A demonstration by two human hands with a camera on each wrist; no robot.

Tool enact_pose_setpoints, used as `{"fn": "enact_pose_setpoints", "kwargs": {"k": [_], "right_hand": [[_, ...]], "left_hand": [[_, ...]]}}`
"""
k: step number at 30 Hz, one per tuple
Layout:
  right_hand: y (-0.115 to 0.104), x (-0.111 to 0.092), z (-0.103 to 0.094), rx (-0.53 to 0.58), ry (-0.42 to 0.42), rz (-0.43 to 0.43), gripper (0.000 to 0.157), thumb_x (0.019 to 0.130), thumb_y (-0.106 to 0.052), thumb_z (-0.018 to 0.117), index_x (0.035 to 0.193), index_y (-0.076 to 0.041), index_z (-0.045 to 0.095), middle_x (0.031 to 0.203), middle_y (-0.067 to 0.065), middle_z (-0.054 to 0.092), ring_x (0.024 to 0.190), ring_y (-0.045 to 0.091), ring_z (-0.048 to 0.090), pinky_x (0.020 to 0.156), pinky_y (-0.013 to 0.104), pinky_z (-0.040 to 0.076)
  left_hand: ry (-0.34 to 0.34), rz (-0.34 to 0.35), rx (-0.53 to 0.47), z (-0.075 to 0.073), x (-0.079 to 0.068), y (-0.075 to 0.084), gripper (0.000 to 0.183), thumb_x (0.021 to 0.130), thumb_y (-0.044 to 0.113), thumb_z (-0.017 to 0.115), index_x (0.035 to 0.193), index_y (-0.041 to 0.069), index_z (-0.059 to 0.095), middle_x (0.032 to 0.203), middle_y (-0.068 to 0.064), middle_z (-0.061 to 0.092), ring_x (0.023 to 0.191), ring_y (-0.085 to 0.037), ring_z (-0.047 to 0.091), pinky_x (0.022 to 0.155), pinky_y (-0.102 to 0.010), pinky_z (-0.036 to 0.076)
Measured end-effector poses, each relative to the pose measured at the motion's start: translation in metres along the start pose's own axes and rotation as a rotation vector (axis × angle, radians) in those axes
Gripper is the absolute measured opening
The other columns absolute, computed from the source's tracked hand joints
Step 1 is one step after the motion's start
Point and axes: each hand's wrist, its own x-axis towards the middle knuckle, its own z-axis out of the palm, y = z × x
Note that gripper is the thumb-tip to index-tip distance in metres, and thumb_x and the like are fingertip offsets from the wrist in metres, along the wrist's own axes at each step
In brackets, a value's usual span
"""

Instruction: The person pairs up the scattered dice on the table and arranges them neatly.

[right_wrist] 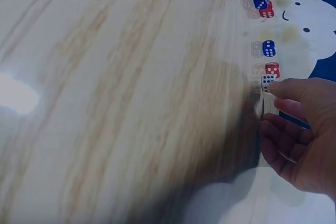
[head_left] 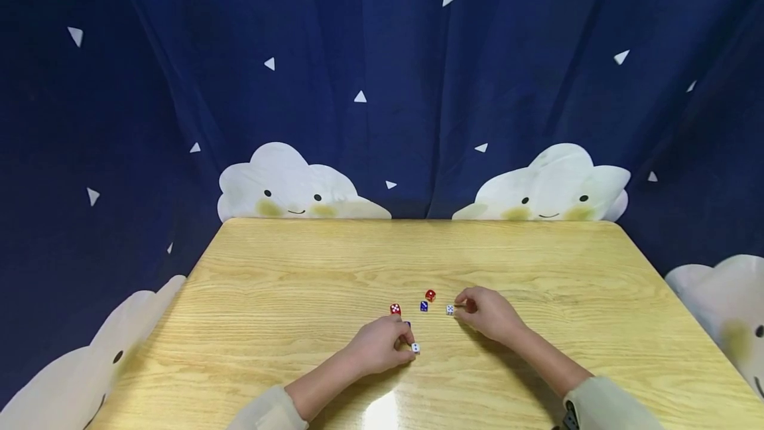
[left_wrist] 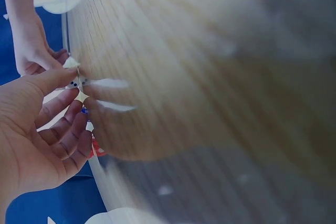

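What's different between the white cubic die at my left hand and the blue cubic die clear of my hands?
Your left hand pinches the white cubic die; the blue cubic die stands untouched. The white die is nearer you, the blue die farther. Both are dotted cubes.

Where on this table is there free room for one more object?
The brown wooden table is bare between its left edge and the left hand, between the red cubic dice and the blue cloth curtain, and right of the right hand. Crowded: the middle, with these plus blue cubic dice and white cubic dice.
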Motion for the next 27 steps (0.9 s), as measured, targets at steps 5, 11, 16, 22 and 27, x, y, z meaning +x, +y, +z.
{"fn": "enact_pose_setpoints", "kwargs": {"k": [5, 11, 16, 22, 27], "right_hand": [[-0.0016, 0.0019, 0.0011, -0.025, -0.001, -0.004, 0.012, 0.081, -0.021, 0.072, 0.089, -0.012, 0.069, 0.073, -0.006, 0.055, 0.064, 0.008, 0.045, 0.057, 0.022, 0.037], [-0.0024, 0.0063, 0.0028, -0.028, 0.0, -0.022, 0.012, 0.08, -0.022, 0.072, 0.087, -0.013, 0.07, 0.073, -0.006, 0.054, 0.064, 0.008, 0.045, 0.058, 0.023, 0.038], [-0.0024, 0.0068, 0.0052, -0.029, -0.018, -0.024, 0.009, 0.08, -0.022, 0.072, 0.085, -0.014, 0.07, 0.073, -0.006, 0.053, 0.065, 0.008, 0.044, 0.058, 0.022, 0.037], [-0.0035, 0.0059, 0.0048, -0.031, -0.003, -0.038, 0.008, 0.079, -0.022, 0.073, 0.082, -0.016, 0.069, 0.073, -0.006, 0.053, 0.065, 0.007, 0.045, 0.059, 0.022, 0.038], [-0.0053, 0.0042, 0.0036, -0.022, 0.0, -0.049, 0.009, 0.08, -0.024, 0.073, 0.083, -0.016, 0.069, 0.072, -0.008, 0.053, 0.064, 0.005, 0.045, 0.058, 0.022, 0.038]], "left_hand": [[-0.002, -0.004, -0.001, -0.0001, -0.0003, 0.0005, 0.017, 0.077, 0.032, 0.074, 0.085, 0.019, 0.067, 0.077, 0.01, 0.051, 0.066, 0.001, 0.04, 0.058, -0.016, 0.036], [0.003, 0.006, -0.009, -0.001, -0.0008, 0.0013, 0.016, 0.077, 0.031, 0.074, 0.085, 0.019, 0.067, 0.076, 0.009, 0.051, 0.065, 0.001, 0.04, 0.058, -0.015, 0.036], [-0.006, -0.003, -0.018, -0.0017, -0.0016, 0.0028, 0.017, 0.076, 0.031, 0.074, 0.085, 0.018, 0.068, 0.076, 0.008, 0.052, 0.065, 0.0, 0.04, 0.057, -0.016, 0.035], [0.002, -0.004, -0.01, -0.0019, -0.0019, 0.0033, 0.018, 0.076, 0.032, 0.075, 0.084, 0.018, 0.068, 0.075, 0.008, 0.051, 0.065, 0.0, 0.04, 0.057, -0.016, 0.036], [0.002, -0.003, -0.012, -0.0018, -0.0018, 0.0029, 0.017, 0.076, 0.031, 0.075, 0.083, 0.018, 0.068, 0.075, 0.007, 0.051, 0.065, 0.0, 0.039, 0.057, -0.016, 0.036]]}}
